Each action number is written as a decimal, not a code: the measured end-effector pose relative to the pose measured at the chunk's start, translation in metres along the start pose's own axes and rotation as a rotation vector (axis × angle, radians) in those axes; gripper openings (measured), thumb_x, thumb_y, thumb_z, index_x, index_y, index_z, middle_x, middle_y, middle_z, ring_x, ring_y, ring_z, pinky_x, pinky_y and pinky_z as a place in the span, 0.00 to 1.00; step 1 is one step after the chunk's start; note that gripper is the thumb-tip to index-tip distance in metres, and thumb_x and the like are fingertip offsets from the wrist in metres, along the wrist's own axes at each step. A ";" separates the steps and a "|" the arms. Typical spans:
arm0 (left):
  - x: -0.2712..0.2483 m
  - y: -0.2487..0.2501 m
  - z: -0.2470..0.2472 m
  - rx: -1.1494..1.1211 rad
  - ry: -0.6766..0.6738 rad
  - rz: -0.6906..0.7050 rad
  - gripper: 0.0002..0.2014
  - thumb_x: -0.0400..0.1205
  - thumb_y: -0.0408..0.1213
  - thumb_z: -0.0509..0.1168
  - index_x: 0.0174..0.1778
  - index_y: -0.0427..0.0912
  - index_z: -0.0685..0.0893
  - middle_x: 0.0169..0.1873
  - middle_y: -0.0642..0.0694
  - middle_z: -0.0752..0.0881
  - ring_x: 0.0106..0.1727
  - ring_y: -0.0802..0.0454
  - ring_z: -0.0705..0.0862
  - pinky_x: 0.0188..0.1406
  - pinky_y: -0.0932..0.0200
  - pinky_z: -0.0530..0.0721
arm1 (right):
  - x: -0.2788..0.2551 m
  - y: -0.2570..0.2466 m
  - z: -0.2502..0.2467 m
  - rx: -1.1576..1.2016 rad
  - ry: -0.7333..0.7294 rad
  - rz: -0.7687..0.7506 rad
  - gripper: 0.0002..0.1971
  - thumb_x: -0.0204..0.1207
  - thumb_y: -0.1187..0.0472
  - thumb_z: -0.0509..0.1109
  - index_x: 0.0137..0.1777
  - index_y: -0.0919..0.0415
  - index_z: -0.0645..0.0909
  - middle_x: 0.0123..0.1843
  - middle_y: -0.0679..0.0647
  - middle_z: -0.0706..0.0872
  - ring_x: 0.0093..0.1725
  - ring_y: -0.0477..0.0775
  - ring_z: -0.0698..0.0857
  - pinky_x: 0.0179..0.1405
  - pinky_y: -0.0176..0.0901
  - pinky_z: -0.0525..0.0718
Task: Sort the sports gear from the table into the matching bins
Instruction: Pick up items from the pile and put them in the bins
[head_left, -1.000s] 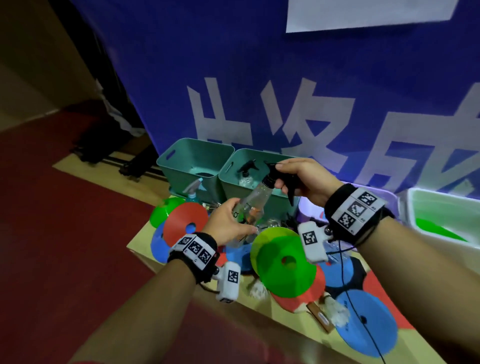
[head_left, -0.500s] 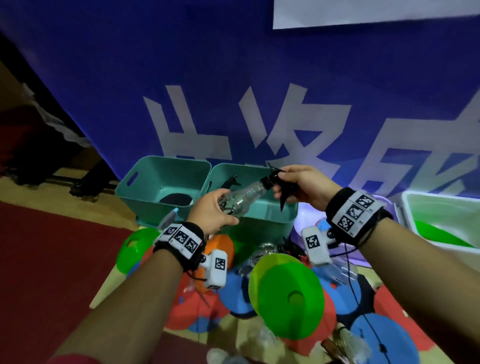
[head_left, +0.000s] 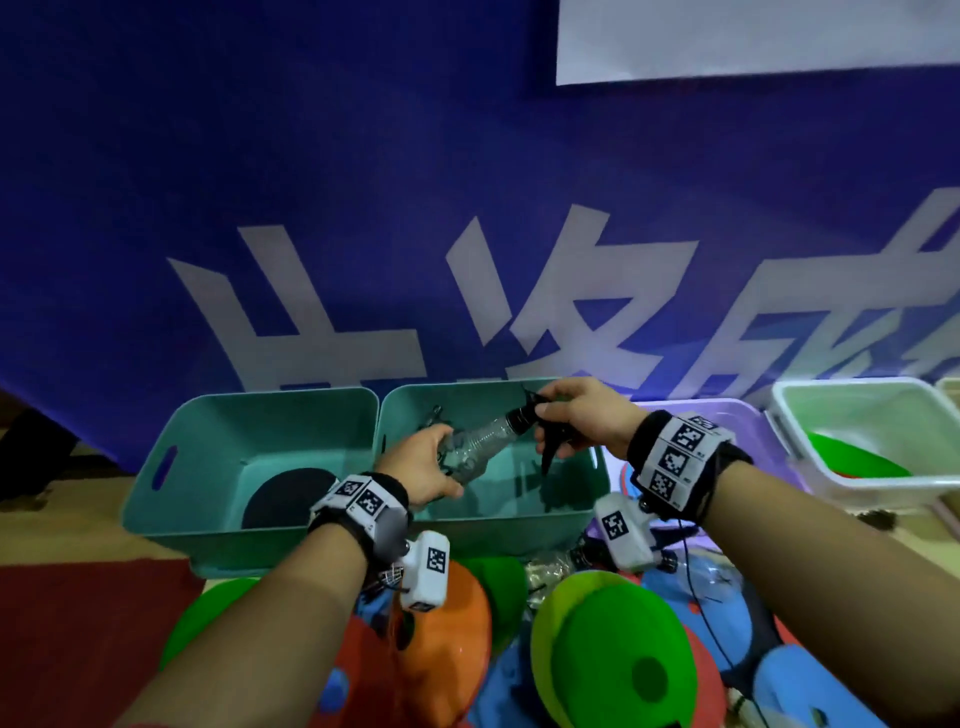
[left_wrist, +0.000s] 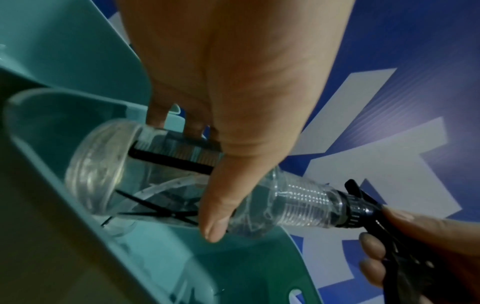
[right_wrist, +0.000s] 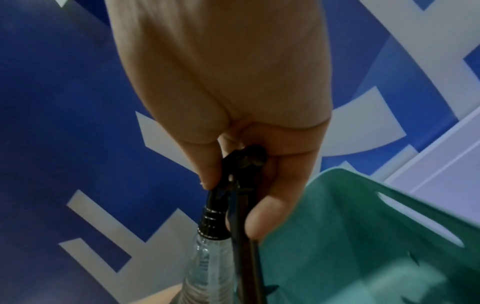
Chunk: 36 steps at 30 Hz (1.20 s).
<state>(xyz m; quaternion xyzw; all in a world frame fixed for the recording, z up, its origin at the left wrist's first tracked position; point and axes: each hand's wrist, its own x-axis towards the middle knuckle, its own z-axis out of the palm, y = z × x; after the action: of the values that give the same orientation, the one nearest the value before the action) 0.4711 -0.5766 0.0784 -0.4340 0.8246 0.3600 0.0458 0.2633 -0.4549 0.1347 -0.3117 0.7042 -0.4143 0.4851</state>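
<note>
Both hands hold one clear spray bottle (head_left: 480, 439) over the right-hand teal bin (head_left: 498, 525), the bottle tilted, its base low and to the left, its black trigger head (head_left: 540, 421) high and to the right; the left hand (head_left: 423, 467) wraps the barrel — thumb across the near side, fingers curled round the far side, as the left wrist view shows plainly; the right hand (head_left: 582, 418) is clamped on the trigger head, thumb near the collar and fingers curled behind the lever. Black spray parts lie in that bin; the left teal bin (head_left: 171, 467), touching it, has a dark disc (head_left: 288, 496) on its floor. Further right stand a purple bin (head_left: 748, 421) and a white bin (head_left: 857, 483) with a green cone inside. Nearer the person, the table is heaped with cones — green (head_left: 618, 660), orange (head_left: 441, 639), red and blue — and more clear bottles. A blue banner (head_left: 363, 182) with white characters rises behind.
</note>
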 end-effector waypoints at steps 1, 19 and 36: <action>0.004 -0.004 0.002 0.010 -0.031 -0.005 0.34 0.61 0.42 0.84 0.62 0.58 0.77 0.52 0.56 0.87 0.50 0.52 0.87 0.56 0.48 0.86 | 0.004 0.003 0.003 -0.006 -0.003 0.016 0.03 0.83 0.67 0.65 0.54 0.63 0.78 0.34 0.61 0.87 0.35 0.63 0.89 0.23 0.42 0.84; 0.041 -0.017 0.037 0.095 -0.247 -0.074 0.22 0.79 0.43 0.70 0.70 0.52 0.79 0.68 0.49 0.81 0.64 0.49 0.81 0.59 0.61 0.75 | 0.051 0.066 0.028 0.075 -0.083 0.355 0.06 0.84 0.70 0.63 0.57 0.61 0.71 0.35 0.64 0.85 0.25 0.56 0.87 0.21 0.48 0.87; 0.045 -0.006 0.044 0.172 -0.382 -0.056 0.27 0.81 0.43 0.67 0.78 0.50 0.72 0.73 0.45 0.77 0.69 0.46 0.79 0.66 0.58 0.77 | 0.063 0.079 0.026 -0.338 -0.072 0.330 0.08 0.77 0.71 0.70 0.52 0.60 0.80 0.38 0.61 0.82 0.27 0.57 0.83 0.26 0.57 0.88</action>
<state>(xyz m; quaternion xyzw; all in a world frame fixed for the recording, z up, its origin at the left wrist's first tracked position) 0.4371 -0.5811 0.0252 -0.3750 0.8163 0.3624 0.2483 0.2636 -0.4784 0.0331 -0.2835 0.7874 -0.1940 0.5118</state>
